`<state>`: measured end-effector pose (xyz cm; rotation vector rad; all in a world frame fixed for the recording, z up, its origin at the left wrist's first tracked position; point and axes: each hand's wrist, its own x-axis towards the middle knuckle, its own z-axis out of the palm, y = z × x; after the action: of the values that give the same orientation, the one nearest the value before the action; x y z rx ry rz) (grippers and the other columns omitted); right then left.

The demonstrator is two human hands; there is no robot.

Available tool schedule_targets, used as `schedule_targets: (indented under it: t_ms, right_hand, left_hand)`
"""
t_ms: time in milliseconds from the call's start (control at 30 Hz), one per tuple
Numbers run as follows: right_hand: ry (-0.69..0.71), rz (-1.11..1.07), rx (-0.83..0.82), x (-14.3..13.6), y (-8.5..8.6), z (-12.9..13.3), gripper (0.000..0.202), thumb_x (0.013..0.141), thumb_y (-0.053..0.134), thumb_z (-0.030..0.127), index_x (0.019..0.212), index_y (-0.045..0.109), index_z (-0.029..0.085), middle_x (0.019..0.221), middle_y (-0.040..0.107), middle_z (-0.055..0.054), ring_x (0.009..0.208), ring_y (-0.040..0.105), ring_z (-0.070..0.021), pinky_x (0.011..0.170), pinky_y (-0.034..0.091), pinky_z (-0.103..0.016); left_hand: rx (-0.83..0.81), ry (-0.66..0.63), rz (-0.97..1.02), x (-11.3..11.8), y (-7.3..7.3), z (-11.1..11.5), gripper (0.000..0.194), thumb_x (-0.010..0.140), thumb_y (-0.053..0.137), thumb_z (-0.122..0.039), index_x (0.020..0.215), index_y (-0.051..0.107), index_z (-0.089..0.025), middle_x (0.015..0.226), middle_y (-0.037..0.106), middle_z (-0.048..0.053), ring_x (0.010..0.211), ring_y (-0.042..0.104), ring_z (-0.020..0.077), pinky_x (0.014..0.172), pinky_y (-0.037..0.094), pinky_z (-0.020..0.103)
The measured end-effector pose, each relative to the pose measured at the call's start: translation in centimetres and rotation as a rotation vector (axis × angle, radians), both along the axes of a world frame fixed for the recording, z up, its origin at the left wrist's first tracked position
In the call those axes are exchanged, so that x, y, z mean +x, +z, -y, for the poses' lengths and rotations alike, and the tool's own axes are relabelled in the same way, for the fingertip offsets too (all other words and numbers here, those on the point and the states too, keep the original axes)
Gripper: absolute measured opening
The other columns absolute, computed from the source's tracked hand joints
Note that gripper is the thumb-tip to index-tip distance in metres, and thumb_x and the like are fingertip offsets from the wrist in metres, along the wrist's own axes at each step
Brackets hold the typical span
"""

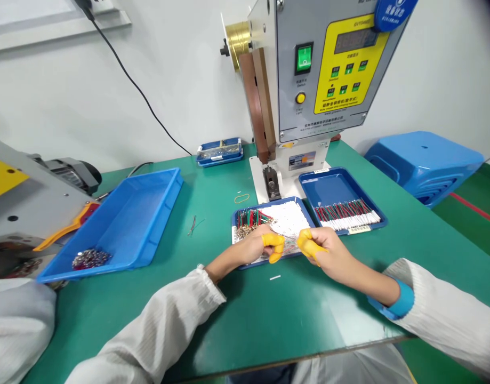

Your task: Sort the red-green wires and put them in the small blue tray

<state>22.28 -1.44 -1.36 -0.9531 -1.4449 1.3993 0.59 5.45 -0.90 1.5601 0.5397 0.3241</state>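
My left hand (259,246) and my right hand (322,250) meet over the near edge of a small blue tray (306,210). Both wear yellow finger cots. The fingertips pinch thin wires between them, pulled from the tray's heap of red and green wires with white sleeves (268,221). A second blue tray (328,186) to the right holds a neat row of red and green wires with white ends (346,213). Behind both trays stands a grey crimping machine (308,80) with a yellow control panel.
A large blue bin (136,213) at left holds a small pile of metal parts (90,258). A flat blue tray (219,151) lies at the back. A blue stool (424,162) lies right. Another grey machine (24,202) is far left. A rubber band (241,198) lies on the green mat.
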Motion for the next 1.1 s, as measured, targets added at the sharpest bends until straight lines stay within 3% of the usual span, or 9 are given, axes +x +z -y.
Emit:
schedule_targets:
  t_ms: [267, 367, 500, 667, 900, 1100]
  right_hand:
    - [-0.031, -0.277, -0.149, -0.9, 0.3, 0.1, 0.034, 0.081, 0.062, 0.031, 0.054, 0.041, 0.024, 0.044, 0.028, 0.010, 0.038, 0.022, -0.0061, 0.038, 0.022, -0.022]
    - [-0.020, -0.404, -0.205, -1.5, 0.3, 0.2, 0.037, 0.080, 0.066, 0.029, 0.055, 0.039, 0.024, 0.045, 0.026, 0.011, 0.038, 0.021, -0.0062, 0.037, 0.027, -0.022]
    - [-0.049, -0.494, -0.231, -1.5, 0.2, 0.2, 0.041, 0.083, 0.068, 0.033, 0.055, 0.039, 0.024, 0.046, 0.021, 0.011, 0.038, 0.017, -0.0063, 0.036, 0.027, -0.021]
    - [-0.086, -0.586, -0.298, 0.1, 1.0, -0.8, 0.052, 0.085, 0.065, 0.049, 0.058, 0.028, 0.024, 0.049, 0.011, 0.012, 0.040, 0.005, -0.0054, 0.033, 0.017, -0.019]
    - [0.119, -0.575, -0.424, 0.9, 1.4, -1.6, 0.042, 0.088, 0.060, 0.033, 0.058, 0.033, 0.023, 0.049, 0.019, 0.010, 0.041, 0.012, -0.0071, 0.036, 0.024, -0.019]
    - [0.220, -0.529, -0.444, 0.2, 1.4, -1.3, 0.041, 0.091, 0.059, 0.032, 0.057, 0.038, 0.023, 0.047, 0.022, 0.010, 0.039, 0.018, -0.0078, 0.038, 0.031, -0.021]
  left_hand:
    - [0.025, -0.051, -0.008, 0.6, 1.5, 0.5, 0.038, 0.086, 0.049, -0.031, 0.054, 0.060, -0.014, 0.052, 0.051, 0.002, 0.049, 0.036, 0.0097, 0.049, 0.026, 0.025]
    - [0.056, -0.059, 0.002, 0.7, 1.9, 0.5, 0.033, 0.082, 0.052, -0.029, 0.053, 0.057, -0.015, 0.049, 0.043, -0.001, 0.048, 0.032, 0.0091, 0.049, 0.026, 0.025]
    - [0.075, -0.053, -0.008, 0.5, 1.6, 0.4, 0.035, 0.083, 0.052, -0.032, 0.054, 0.059, -0.014, 0.047, 0.042, -0.001, 0.047, 0.032, 0.0097, 0.049, 0.026, 0.026]
    - [-0.036, -0.016, 0.044, 0.1, 0.5, -0.2, 0.048, 0.092, 0.045, -0.037, 0.059, 0.068, -0.011, 0.046, 0.046, 0.002, 0.045, 0.035, 0.0110, 0.048, 0.026, 0.027]
    - [0.010, -0.051, 0.049, 0.3, 0.5, -0.1, 0.054, 0.099, 0.047, -0.048, 0.067, 0.071, -0.011, 0.050, 0.047, 0.000, 0.047, 0.037, 0.0104, 0.051, 0.030, 0.025]
    - [0.045, -0.055, 0.066, 0.3, 0.6, 0.1, 0.050, 0.098, 0.052, -0.045, 0.063, 0.065, -0.012, 0.051, 0.046, -0.002, 0.047, 0.037, 0.0093, 0.051, 0.030, 0.025]
